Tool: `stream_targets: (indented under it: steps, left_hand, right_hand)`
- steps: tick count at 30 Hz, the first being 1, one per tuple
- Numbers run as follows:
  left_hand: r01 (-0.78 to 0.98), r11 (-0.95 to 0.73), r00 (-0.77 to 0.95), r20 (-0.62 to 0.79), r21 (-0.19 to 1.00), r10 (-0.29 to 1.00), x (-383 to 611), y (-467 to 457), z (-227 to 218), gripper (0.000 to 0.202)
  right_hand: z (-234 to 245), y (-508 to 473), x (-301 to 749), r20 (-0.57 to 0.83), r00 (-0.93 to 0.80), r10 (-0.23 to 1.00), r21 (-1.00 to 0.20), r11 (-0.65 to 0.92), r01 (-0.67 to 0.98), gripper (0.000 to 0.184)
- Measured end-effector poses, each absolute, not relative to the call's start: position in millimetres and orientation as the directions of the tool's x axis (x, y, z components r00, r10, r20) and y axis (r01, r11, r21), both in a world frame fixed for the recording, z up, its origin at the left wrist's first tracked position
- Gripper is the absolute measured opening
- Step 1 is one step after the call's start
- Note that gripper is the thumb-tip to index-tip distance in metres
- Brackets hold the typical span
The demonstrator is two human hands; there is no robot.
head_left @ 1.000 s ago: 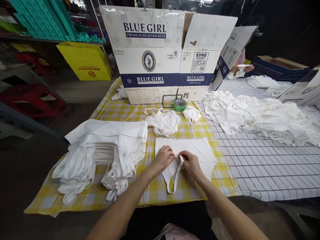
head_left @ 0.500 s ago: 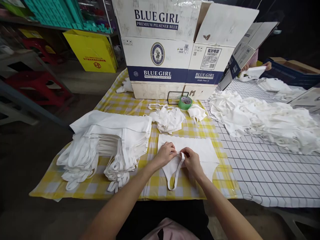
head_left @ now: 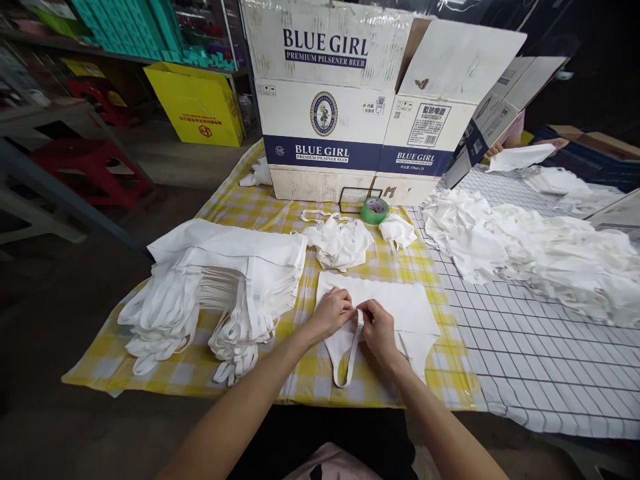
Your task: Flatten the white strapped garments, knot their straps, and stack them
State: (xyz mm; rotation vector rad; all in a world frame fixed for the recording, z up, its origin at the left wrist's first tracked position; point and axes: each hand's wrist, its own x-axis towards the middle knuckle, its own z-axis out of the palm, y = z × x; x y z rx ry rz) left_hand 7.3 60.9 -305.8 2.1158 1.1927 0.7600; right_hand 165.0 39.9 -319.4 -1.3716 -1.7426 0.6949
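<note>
Indoors, on checked cloth (head_left: 295, 347) before a carton (head_left: 350, 100), left fingers (head_left: 342, 297) and right fingers (head_left: 371, 307) pinch white fabric (head_left: 415, 308)

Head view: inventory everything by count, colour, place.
Blue Girl carton: one, white-navy, back centre
Strapped top: one, white, front centre
Strapped-top stack: one, white, front left
Cloth bundles: three, white, near carton
Tape roll: one, green, before carton
Framed item: one, black, beside tape
Cloth heaps: two, white, right
Checked tablecloth: one, yellow-white, centre
Grid tablecloth: one, white-black, right
Other cartons: three, white/navy, far right
Printed container: one, yellow, back left
Stools: two, red, left
Stacked pieces: many, teal, upper left
Co-worker's hands: two, far right
Left hand: one, at strap
Right hand: one, at strap
</note>
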Motion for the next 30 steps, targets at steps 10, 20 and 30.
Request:
stream_targets:
  steps: [10,20,30]
  left_hand:
    - [0.547,-0.410,0.412,0.192,0.730,0.891,10,62,-309,0.026]
    - [0.541,-0.382,0.367,0.198,0.749,0.909,11,59,-315,0.005]
    - [0.456,-0.450,0.585,0.122,0.768,0.802,-8,58,-297,0.041]
  right_hand:
    - [-317,47,170,-0.021,-0.105,0.994,-0.980,0.000,0.200,0.005]
    - [-293,6,174,-0.234,-0.174,0.956,-0.970,-0.242,-0.025,0.019]
    - [-282,-65,157,-0.362,-0.172,0.916,-0.868,-0.399,-0.297,0.031]
